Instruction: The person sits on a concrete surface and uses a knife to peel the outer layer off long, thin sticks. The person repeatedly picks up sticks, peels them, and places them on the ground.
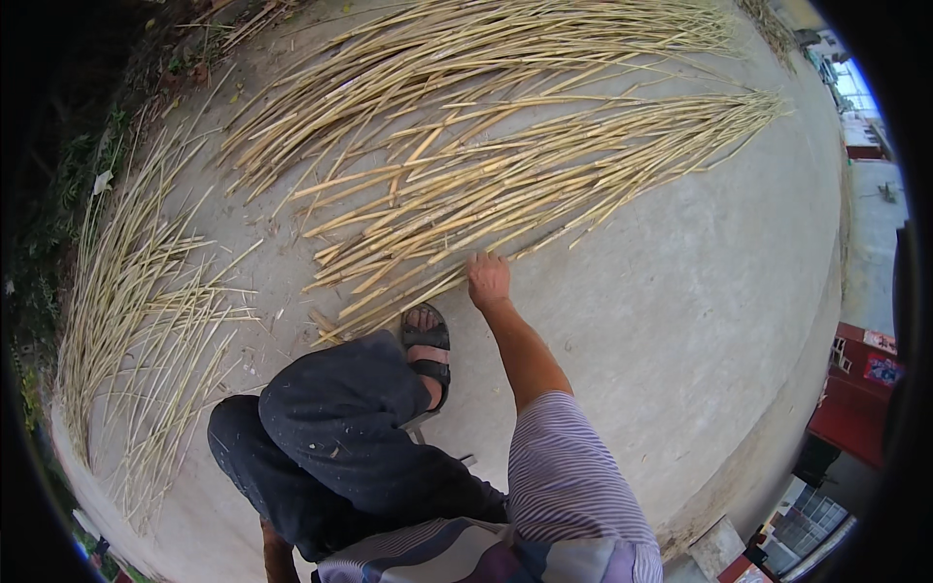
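Right hand (489, 279) far forward on an outstretched arm (528, 355), left hand (273, 536) low, partly hidden.

We identify no legible text, number or sign. At the right edge, we note a small blue-and-red panel (883, 368) and a pale strip (880, 341) above it, both on a dark red surface (844, 418); any markings on them are too small for us to read.

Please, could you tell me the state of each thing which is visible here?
Middle stalks: loose, fanned out on the ground
Far stalks: loosely heaped, lying
Left stalks: thin, scattered loosely
Sandal: worn
Trousers: worn, specked
Right hand: curled at middle stalks' edge, grip unclear
Left hand: mostly hidden
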`<state>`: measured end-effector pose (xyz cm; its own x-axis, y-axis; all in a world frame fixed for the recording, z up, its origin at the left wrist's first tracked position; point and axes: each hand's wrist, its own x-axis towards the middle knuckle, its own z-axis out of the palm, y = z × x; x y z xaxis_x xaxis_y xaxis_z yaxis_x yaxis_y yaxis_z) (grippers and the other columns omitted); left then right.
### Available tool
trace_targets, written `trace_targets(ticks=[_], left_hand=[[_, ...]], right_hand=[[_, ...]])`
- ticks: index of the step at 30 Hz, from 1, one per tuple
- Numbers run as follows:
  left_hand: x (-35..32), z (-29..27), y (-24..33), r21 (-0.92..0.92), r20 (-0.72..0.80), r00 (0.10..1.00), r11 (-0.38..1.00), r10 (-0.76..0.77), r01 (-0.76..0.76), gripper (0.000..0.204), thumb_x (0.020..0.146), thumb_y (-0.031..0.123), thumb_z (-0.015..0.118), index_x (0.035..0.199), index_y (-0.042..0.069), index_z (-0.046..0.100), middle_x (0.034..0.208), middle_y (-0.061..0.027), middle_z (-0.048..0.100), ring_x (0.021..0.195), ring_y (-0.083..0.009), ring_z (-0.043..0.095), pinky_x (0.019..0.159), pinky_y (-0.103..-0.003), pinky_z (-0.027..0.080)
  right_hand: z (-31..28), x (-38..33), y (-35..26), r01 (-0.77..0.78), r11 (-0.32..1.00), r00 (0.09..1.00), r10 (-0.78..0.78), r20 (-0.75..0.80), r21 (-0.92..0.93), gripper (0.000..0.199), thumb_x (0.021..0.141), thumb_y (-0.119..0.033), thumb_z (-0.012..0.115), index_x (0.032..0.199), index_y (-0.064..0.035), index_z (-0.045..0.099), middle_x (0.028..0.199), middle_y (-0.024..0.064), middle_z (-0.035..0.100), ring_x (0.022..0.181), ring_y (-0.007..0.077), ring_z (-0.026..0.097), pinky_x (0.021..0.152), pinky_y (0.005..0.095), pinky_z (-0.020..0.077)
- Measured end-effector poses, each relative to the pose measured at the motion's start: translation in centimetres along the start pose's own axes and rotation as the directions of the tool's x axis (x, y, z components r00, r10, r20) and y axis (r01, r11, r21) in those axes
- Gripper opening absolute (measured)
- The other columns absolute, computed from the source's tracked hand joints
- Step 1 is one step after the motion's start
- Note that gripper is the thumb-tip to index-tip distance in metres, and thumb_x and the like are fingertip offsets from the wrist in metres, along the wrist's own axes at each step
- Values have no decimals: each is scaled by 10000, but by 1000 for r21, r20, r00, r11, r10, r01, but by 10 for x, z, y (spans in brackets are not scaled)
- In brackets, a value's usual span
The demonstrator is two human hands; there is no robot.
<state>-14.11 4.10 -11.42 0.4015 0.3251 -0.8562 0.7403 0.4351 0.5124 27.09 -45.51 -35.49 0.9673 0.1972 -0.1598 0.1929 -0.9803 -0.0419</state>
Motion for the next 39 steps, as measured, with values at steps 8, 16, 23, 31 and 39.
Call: trace_targets(ticks=[8,16,23,31,39], left_hand=[[17,-33,0,12,-95,993,998,-67,68,511,947,363,536,1298,-7,521,1189,-142,637,1049,-297,635,896,-400,533],[45,-89,35,218,-333,920,966,206,-138,301,906,339,574,963,44,603,807,-50,612,691,-158,567,626,-309,456],[-14,-28,171,93,-295,598,646,745,-758,225,979,295,590,1011,72,606,741,2,566,605,-56,468,539,-223,357],[-105,71,246,-337,-52,493,450,868,-827,553,965,575,477,872,42,593,712,-83,622,547,-158,589,487,-260,468],[-140,84,213,-257,-56,421,395,905,-882,414,967,433,582,972,19,569,772,-81,636,607,-132,608,541,-252,490]], right_hand=[[-116,8,-3,342,939,913,-322,-251,39,103,687,-93,617,789,-103,615,838,84,598,878,268,557,798,403,394],[-318,3,-69,475,880,758,-394,-519,25,196,695,-77,613,890,-77,598,779,84,555,824,264,556,755,396,393],[-419,-39,-158,778,628,542,-645,-539,31,224,695,-86,627,915,-66,594,748,73,552,732,257,583,669,372,419],[-466,-96,-232,789,586,605,-692,-394,184,336,751,-35,634,1086,-29,614,785,137,586,751,334,595,693,424,461],[-489,-150,-309,853,392,511,-759,-403,343,331,802,-114,713,1108,-29,619,822,141,585,762,336,595,651,415,479]])
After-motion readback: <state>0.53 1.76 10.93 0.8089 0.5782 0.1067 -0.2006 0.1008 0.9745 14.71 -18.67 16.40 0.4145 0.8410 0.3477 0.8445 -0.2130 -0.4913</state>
